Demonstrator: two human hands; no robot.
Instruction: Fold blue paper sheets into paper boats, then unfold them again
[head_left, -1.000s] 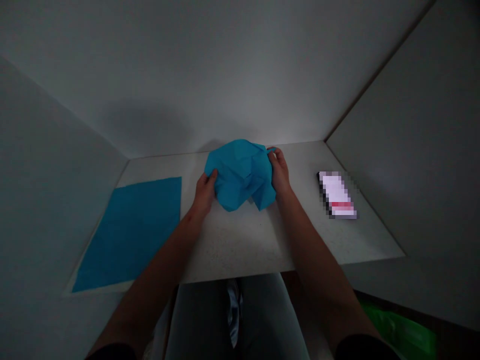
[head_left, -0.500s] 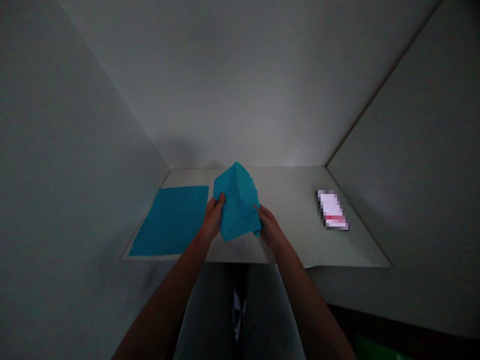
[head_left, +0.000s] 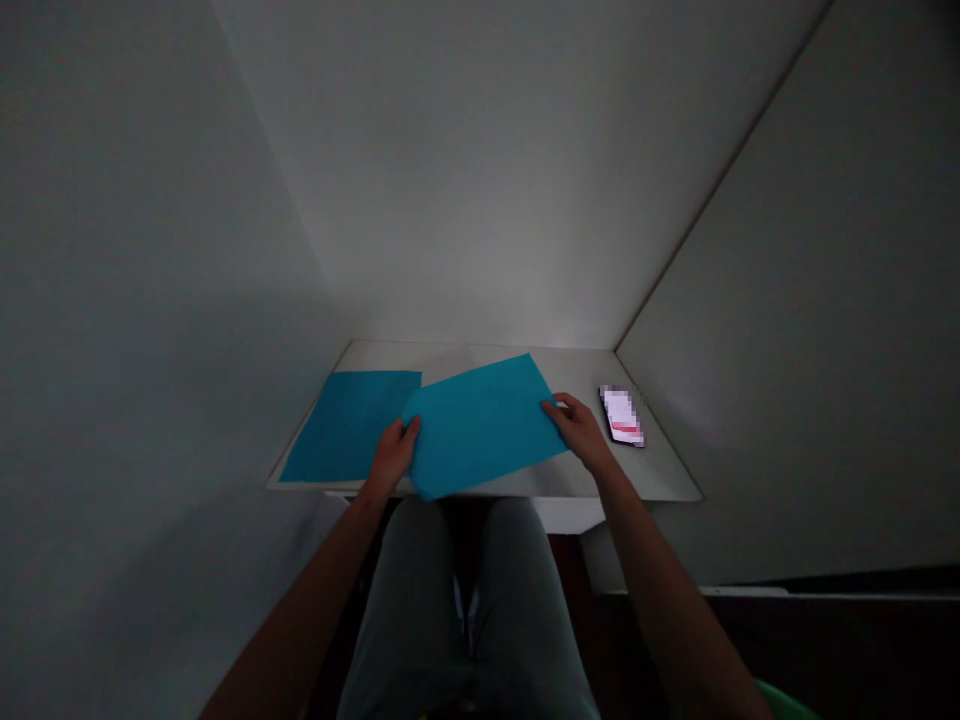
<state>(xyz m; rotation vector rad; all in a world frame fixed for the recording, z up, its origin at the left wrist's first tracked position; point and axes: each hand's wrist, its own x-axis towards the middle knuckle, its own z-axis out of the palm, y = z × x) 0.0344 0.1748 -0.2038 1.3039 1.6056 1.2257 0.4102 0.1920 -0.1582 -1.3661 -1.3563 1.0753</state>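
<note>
A blue sheet (head_left: pixel 484 425), paper or thin cloth, is stretched nearly flat between my hands above the front of the white table. My left hand (head_left: pixel 394 452) grips its left edge, thumb on top. At the right edge, my right hand (head_left: pixel 581 425) pinches it between thumb and fingers. A second blue sheet (head_left: pixel 349 425) lies flat on the table's left side, its right part partly covered by the held one and my left hand.
The white table (head_left: pixel 577 365) stands against pale walls at the back and both sides. A phone with a lit, blurred screen (head_left: pixel 622 415) lies at the right. My legs are under the front edge. Something green (head_left: pixel 784 700) shows at the bottom right.
The held sheet was creased and bunched between my hands; now it is spread wide and flat. My hands have moved apart, the right one rightward. The view has shifted.
</note>
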